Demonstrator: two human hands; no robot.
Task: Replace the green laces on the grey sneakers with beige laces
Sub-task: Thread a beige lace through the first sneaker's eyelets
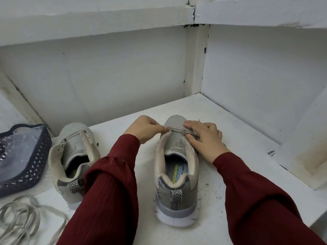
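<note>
Two grey sneakers stand on a white shelf, heels toward me. Across the lowest eyelets of the right sneaker [177,175] near the toe runs one beige lace [177,129]. My left hand [146,129] pinches that lace at the left eyelet. My right hand [205,137] holds the lace at the right eyelet, fingers curled over the shoe's side. The left sneaker [74,156] has no lace and its tongue is open. A loose beige lace [21,218] lies coiled at the lower left. No green lace is in view.
A dark blue mesh basket [35,156] with a clear plastic bag inside sits at the far left beside the left sneaker. White walls close in the shelf [238,149] at the back and right; its edge drops off at the right.
</note>
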